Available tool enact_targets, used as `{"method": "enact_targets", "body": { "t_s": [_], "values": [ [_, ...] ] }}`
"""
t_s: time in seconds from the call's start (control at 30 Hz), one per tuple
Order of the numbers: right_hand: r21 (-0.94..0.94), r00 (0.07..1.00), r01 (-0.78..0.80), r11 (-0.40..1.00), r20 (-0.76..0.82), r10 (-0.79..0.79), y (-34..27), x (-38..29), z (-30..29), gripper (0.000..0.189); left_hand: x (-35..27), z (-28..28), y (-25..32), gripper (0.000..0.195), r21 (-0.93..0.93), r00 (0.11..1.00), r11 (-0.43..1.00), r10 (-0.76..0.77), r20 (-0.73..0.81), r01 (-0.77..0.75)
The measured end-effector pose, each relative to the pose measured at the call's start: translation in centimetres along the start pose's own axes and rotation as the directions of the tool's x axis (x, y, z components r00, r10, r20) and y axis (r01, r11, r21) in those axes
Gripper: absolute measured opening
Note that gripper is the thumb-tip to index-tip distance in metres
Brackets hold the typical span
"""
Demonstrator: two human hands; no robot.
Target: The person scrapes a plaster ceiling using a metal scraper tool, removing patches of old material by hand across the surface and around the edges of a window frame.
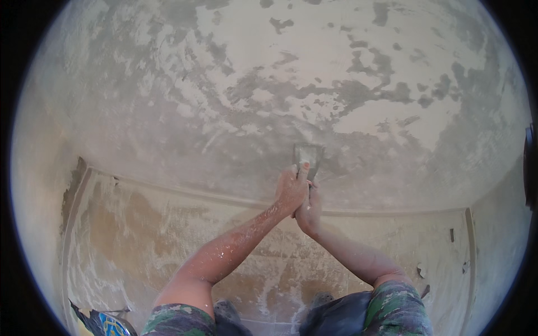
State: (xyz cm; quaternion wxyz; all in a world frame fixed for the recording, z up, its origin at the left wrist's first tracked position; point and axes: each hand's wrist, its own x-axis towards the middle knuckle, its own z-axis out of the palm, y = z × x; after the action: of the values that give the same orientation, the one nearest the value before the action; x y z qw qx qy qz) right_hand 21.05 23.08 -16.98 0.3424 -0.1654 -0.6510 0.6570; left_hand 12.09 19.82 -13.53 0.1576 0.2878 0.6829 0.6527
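Note:
Both arms reach forward to a putty knife (308, 157) whose wide blade lies against the patchy plastered wall (260, 138), low down near its foot. My left hand (292, 191) is wrapped around the tool, one finger laid along the blade. Just to the right and below, my right hand (310, 210) closes around the handle end, touching the left. The handle is mostly hidden by the hands. White dust and specks coat both hands and forearms. Pale smooth patches and darker grey areas cover the wall.
A dusty, stained floor (260, 252) lies below, bordered by a narrow edge strip. Side walls rise at left and right. A torn bag with blue print (111, 323) lies at lower left. Small scraps (421, 271) lie at right. A dark object (530, 168) stands at the right rim.

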Motion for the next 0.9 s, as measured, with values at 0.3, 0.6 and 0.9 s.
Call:
{"method": "enact_targets", "body": {
  "t_s": [0.3, 0.6, 0.9],
  "values": [
    [-0.449, 0.818, 0.476, 0.756, -0.089, -0.568, -0.3, 3.6, -4.9, 0.042, 2.6, 5.7, 1.1, 0.055, 0.258, 0.885, 0.866, 0.459, -0.076, -0.428],
    [0.181, 0.999, 0.037, 0.983, -0.038, -0.031, -12.5, 4.7, -2.0, 0.026, 2.9, 1.7, 14.9, 0.052, 0.127, 0.973, 0.966, 0.220, 0.064, -0.227],
    [0.151, 0.985, -0.171, 0.974, 0.031, 0.168, -9.1, 3.6, -4.7, 0.036, 2.6, 2.3, 11.3, 0.047, -0.011, 0.988, 0.998, 0.057, 0.143, -0.056]
  ]
}}
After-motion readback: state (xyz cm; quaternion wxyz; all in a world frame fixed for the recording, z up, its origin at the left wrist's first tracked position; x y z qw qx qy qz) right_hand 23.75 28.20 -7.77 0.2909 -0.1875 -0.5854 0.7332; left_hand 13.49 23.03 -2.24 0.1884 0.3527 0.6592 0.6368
